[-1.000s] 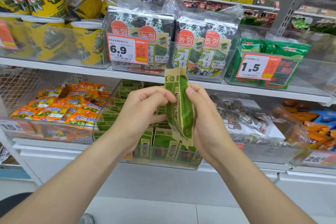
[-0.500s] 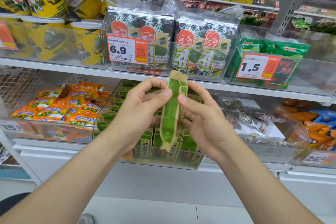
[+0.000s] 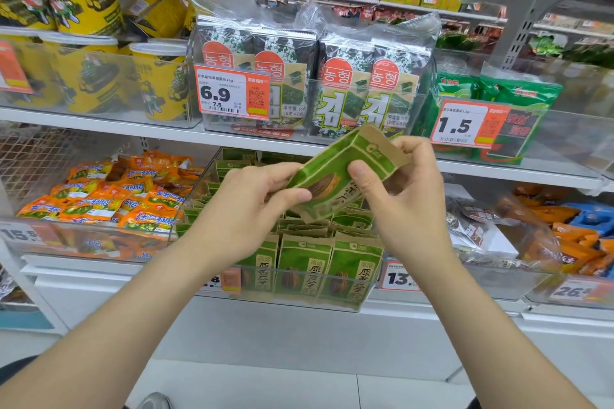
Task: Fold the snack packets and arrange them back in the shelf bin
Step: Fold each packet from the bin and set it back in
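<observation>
Two hands, left (image 3: pixel 252 206) and right (image 3: pixel 403 189), pinch one green sunflower-seed packet (image 3: pixel 339 173), now tilted flat from upright above the clear shelf bin (image 3: pixel 212 176), suggesting folding is nearly done.

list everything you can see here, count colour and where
held snack packet: one, green and tan, tilted in front of the shelves, above the bin
packets in clear shelf bin: many, green and tan, upright in rows, lower shelf centre
orange packets: many, loose pile, lower shelf left
yellow tubs: several, upper shelf left
seaweed packs: four faces showing, dark green and white, upper shelf centre
green bags: at least two, upper shelf right
price tags: several, orange and white, on bin fronts
left hand: grip on the packet's lower end
right hand: grip on its upper end
</observation>
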Demonstrator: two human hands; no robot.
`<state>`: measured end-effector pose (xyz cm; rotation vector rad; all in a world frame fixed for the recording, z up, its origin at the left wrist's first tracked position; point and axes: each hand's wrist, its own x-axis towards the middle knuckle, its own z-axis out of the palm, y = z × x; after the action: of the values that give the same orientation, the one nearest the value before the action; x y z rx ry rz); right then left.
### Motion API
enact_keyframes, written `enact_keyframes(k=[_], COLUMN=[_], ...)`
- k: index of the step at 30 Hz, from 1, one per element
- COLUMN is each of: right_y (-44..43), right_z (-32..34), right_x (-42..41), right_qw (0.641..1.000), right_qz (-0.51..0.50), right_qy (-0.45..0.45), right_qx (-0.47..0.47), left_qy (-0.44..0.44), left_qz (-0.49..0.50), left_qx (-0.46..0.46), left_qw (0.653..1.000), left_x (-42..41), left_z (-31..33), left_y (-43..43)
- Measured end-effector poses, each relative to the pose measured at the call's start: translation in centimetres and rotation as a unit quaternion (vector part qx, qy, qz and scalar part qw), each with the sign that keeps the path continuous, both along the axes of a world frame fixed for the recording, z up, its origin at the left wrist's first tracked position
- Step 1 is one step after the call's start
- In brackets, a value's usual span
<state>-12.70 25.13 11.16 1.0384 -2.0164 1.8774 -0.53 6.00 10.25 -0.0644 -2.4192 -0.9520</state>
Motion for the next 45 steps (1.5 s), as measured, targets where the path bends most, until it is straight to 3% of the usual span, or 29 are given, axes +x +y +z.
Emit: enact_keyframes(k=[4,7,12,15,18,20,32,37,42,45], right_y=[1.1,1.1,0.9,0.4,-0.3,-0.6,-1.2,-0.6,0.0,0.3], right_z=[0.2,-0.3,-1.0,-1.6,-1.8,-1.8,-2.0,-2.0,-1.5,-1.4], right_x=[-0.9,-1.6,-2.7,-3.3,-3.5,-3.7,-5.2,-6.0,-6.0,-6.2], right_qw=[0.978,0.978,0.963,0.954,0.95,0.951,0.936,0.921,0.947,0.939], right_qz=[-0.005,0.004,-0.051,-0.058,-0.06,-0.049,0.028,-0.033,-0.023,0.017], right_qy=[0.176,0.167,0.209,0.209,0.215,0.212,0.203,0.294,0.235,0.215], right_qx=[0.11,0.124,0.162,0.207,0.219,0.221,0.285,0.255,0.216,0.27], left_qy=[0.057,0.075,-0.009,-0.105,-0.236,-0.275,-0.283,-0.281,-0.279,-0.286], left_qz=[0.039,0.076,0.181,0.204,0.162,0.135,0.14,0.139,0.141,0.134], left_qx=[-0.05,-0.023,-0.025,-0.091,-0.172,-0.181,-0.181,-0.173,-0.174,-0.176], left_qw=[0.996,0.994,0.983,0.969,0.943,0.935,0.931,0.933,0.934,0.932], left_x=[-0.1,-1.1,-3.2,-3.9,-4.2,-4.2,-3.9,-3.7,-3.6,-3.5], left_z=[-0.7,-1.1,-2.5,-2.7,-2.7,-2.6,-2.8,-2.9,-2.9,-2.8], left_y=[-0.2,-0.3,-2.2,-2.2,-1.7,-1.7,-1.5,-1.5,-1.4,-1.5])
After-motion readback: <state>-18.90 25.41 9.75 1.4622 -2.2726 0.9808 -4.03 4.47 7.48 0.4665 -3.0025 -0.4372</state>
